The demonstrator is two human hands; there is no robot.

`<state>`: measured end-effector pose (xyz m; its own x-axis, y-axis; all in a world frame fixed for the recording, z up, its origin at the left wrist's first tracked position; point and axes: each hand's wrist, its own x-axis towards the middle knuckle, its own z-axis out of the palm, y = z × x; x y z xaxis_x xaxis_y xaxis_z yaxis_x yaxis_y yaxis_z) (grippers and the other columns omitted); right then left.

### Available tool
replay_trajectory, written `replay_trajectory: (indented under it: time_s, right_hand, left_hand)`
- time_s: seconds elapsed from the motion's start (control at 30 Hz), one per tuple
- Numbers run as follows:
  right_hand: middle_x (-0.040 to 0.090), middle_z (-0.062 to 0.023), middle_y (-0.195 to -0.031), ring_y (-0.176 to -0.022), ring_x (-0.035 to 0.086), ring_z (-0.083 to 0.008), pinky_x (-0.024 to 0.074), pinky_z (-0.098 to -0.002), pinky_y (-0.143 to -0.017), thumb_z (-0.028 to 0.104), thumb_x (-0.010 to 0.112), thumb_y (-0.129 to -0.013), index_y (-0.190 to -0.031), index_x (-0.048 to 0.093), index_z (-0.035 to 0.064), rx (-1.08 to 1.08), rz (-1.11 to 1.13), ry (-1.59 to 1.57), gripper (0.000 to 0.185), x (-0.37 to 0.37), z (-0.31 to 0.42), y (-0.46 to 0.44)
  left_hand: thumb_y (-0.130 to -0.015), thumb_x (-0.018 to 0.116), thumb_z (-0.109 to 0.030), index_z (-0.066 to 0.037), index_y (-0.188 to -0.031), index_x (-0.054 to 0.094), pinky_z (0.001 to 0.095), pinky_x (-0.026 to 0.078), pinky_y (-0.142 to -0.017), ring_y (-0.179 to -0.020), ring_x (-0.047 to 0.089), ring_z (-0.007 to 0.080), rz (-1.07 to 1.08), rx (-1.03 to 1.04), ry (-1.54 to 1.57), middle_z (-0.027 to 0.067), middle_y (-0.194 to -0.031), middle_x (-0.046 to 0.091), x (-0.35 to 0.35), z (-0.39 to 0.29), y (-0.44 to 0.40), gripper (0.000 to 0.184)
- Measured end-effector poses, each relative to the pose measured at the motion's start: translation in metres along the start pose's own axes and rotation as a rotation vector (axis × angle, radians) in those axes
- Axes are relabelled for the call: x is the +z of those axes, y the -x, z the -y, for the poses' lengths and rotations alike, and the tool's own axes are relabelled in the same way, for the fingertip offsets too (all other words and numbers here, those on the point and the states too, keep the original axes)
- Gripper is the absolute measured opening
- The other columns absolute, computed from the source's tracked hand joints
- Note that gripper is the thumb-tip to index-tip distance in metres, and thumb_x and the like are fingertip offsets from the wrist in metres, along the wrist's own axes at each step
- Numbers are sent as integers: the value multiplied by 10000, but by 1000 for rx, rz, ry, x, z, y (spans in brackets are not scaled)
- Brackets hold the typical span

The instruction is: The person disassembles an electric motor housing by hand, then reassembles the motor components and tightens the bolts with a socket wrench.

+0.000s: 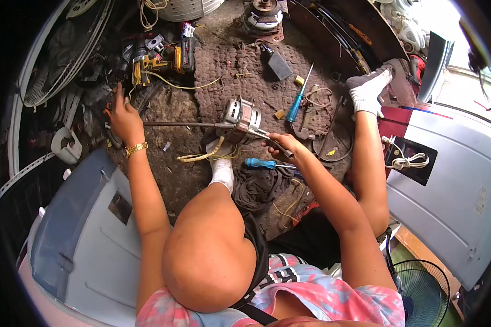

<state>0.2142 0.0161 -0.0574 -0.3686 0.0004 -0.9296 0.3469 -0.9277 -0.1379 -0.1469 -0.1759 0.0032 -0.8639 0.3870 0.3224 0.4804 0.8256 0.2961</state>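
Note:
A metal motor [240,117] with a long thin shaft [183,124] pointing left sits between my feet, at the edge of a woven brown mat [218,82]. My right hand [283,148] is closed around a metal tool handle [281,146] that reaches to the motor's right side. On the left my left hand [125,117] is stretched toward the clutter beside a yellow drill [142,65]; an orange-handled thing [108,111] shows by its fingers, and whether it is gripped is unclear. A yellowish wire bundle [202,157] hangs from the motor.
Blue screwdrivers [295,108] [259,163], a black box [279,66] and a dark cloth [259,188] lie around the motor. Large appliance panels [447,174] flank both sides. A fan [420,291] stands lower right, another motor [263,19] at the top.

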Motion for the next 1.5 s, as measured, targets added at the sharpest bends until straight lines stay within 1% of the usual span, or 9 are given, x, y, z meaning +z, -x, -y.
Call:
replay_trajectory:
  time_s: [0.17, 0.4, 0.67, 0.8, 0.9, 0.93, 1.13, 1.23, 1.5]
  right_hand:
    - [612, -150, -878, -550, 508, -136, 399, -218, -388, 154, 539, -906, -1071, 468, -28, -17, 11, 14, 256, 1, 1, 2]
    - [643, -152, -857, -525, 527, -155, 411, -236, -388, 162, 538, -903, -1065, 496, -31, -13, -7, 48, 255, -1, 0, -5]
    - [632, -148, -861, -527, 514, -146, 402, -228, -379, 166, 536, -907, -1063, 487, -33, -25, -5, 39, 258, -2, -1, -6]
    - [630, -155, -863, -529, 511, -137, 405, -226, -381, 174, 541, -906, -1077, 482, -32, -19, 16, 9, 274, -6, -2, -7]
    - [594, -132, -875, -559, 506, -130, 383, -205, -383, 198, 547, -908, -1044, 463, -19, -26, 7, 58, 269, -5, -3, -6]
    - [588, -128, -866, -555, 500, -129, 382, -203, -386, 201, 548, -908, -1014, 462, -15, -23, 13, 43, 256, -2, -2, -3]
    - [500, -57, -647, -455, 428, -96, 332, -180, -328, 314, 433, -956, -847, 455, 19, 173, 69, 10, 315, 5, 3, -2]
    - [494, -55, -662, -435, 399, -91, 302, -178, -290, 300, 363, -972, -941, 361, 77, 379, 90, -40, 224, -8, 2, -18]
    - [491, -56, -667, -444, 392, -100, 289, -197, -319, 286, 344, -981, -1008, 356, 142, 252, 53, 24, 147, -2, -7, -11]
  left_hand:
    - [-833, 520, -54, -300, -1286, 498, 405, 488, -588, -764, 647, 308, -82, -13, 56, 141, -883, 673, 18, 18, 14, 516]
    - [-842, 575, -143, -362, -1261, 510, 417, 456, -505, -614, 617, 336, 191, -184, -159, 147, -721, 652, 40, 27, 6, 477]
    - [-817, 583, -181, -392, -1177, 566, 442, 500, -649, -793, 640, 332, 266, -112, -243, 129, -864, 663, 47, -16, -46, 418]
    - [-842, 555, -226, -393, -1178, 568, 459, 492, -599, -711, 634, 358, 92, 51, -149, 159, -758, 648, 38, -34, -52, 375]
    - [-833, 568, -225, -389, -1184, 566, 459, 492, -598, -706, 638, 349, 116, -27, -255, 157, -751, 648, 17, -48, -46, 387]
    - [-822, 582, -234, -395, -1170, 571, 446, 512, -648, -780, 653, 326, 173, -61, -250, 107, -847, 673, 28, -38, -48, 384]
    - [-832, 571, -279, -279, -1062, 631, 468, 503, -657, -774, 646, 357, 152, -16, -237, 127, -814, 667, 72, -33, -56, 238]
    - [-833, 566, -297, -214, -1018, 634, 476, 496, -662, -770, 645, 356, 176, -23, -228, 129, -812, 666, 54, -49, -50, 214]
    - [-848, 556, -362, -226, -1037, 652, 433, 490, -585, -678, 641, 333, -12, -102, -61, 120, -724, 661, 57, -33, -32, 251]
